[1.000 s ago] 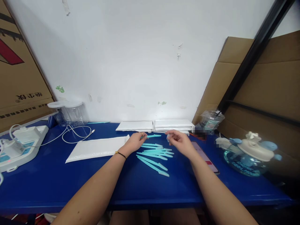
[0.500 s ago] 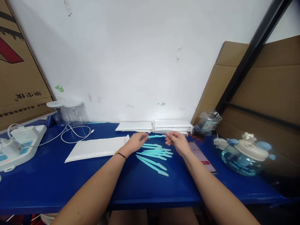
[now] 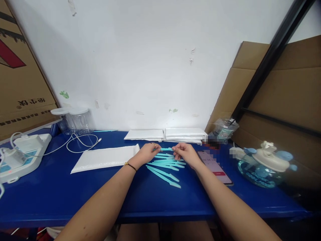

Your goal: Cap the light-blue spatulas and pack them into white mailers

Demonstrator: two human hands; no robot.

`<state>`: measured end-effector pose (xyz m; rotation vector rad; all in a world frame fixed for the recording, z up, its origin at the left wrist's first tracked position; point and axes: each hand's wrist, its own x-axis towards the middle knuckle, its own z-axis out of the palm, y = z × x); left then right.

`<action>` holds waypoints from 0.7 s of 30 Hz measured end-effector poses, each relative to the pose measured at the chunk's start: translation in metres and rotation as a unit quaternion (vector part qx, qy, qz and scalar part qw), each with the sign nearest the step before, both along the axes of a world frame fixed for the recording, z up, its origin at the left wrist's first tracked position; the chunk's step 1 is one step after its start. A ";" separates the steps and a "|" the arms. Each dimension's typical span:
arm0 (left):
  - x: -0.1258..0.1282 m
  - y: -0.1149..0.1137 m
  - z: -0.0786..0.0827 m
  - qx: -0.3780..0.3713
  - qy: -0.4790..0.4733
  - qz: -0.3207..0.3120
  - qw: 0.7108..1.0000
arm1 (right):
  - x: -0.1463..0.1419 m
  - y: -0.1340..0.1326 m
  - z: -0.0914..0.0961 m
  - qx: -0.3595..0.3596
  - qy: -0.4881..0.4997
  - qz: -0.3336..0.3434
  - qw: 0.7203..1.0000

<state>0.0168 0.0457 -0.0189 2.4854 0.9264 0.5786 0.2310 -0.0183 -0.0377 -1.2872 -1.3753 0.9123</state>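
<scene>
A turquoise eyebrow razor (image 3: 166, 149) is held level between my two hands, just above the table. My left hand (image 3: 148, 152) pinches its left end, fingers closed. At the other end, the closed fingertips of my right hand (image 3: 184, 154) cover the tip, so any small clear cover there is hidden. Below my hands several more turquoise razors (image 3: 164, 177) lie fanned out on the blue table (image 3: 165, 201). A white padded mailer (image 3: 105, 158) lies flat to the left of my left hand.
White mailers (image 3: 185, 133) are stacked along the wall. On the right are a phone (image 3: 217, 169), a teal water jug (image 3: 260, 169) and a plastic cup in a bag (image 3: 224, 130). A power strip (image 3: 27, 160), a white cable (image 3: 82, 147) and clear jars (image 3: 79, 122) stand left.
My right hand has moved left, closing the gap to my left hand. A small clear piece seen between its fingers and the razor is now hidden.
</scene>
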 end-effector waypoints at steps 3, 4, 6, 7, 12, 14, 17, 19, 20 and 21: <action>-0.002 -0.003 -0.001 0.037 0.050 0.005 0.998 | 0.008 0.000 0.000 0.027 -0.192 -0.026 0.981; -0.003 -0.004 -0.002 0.044 0.063 0.000 0.997 | 0.011 -0.001 0.001 0.037 -0.241 -0.029 0.969; -0.006 -0.007 -0.003 0.040 0.096 -0.024 0.994 | 0.015 -0.005 0.004 0.046 -0.293 -0.017 0.955; -0.007 -0.008 -0.003 0.032 0.118 -0.040 0.992 | 0.016 -0.008 0.006 0.042 -0.304 0.002 0.952; -0.006 -0.012 -0.002 0.018 0.180 -0.071 0.981 | 0.005 -0.029 0.016 -0.033 -0.393 0.153 0.906; -0.004 -0.015 0.001 0.018 0.180 -0.075 0.981 | -0.004 -0.037 0.017 -0.040 -0.441 0.170 0.880; 0.000 -0.024 0.003 0.033 0.184 -0.082 0.979 | -0.014 -0.047 0.015 0.023 -0.494 0.155 0.855; 0.005 -0.034 0.003 0.068 0.189 -0.081 0.976 | -0.019 -0.054 0.012 0.083 -0.525 0.131 0.837; 0.009 -0.040 0.003 0.088 0.195 -0.077 0.974 | -0.021 -0.057 0.010 0.107 -0.539 0.116 0.827; 0.013 -0.047 0.003 0.108 0.205 -0.067 0.970 | -0.023 -0.060 0.008 0.126 -0.553 0.101 0.818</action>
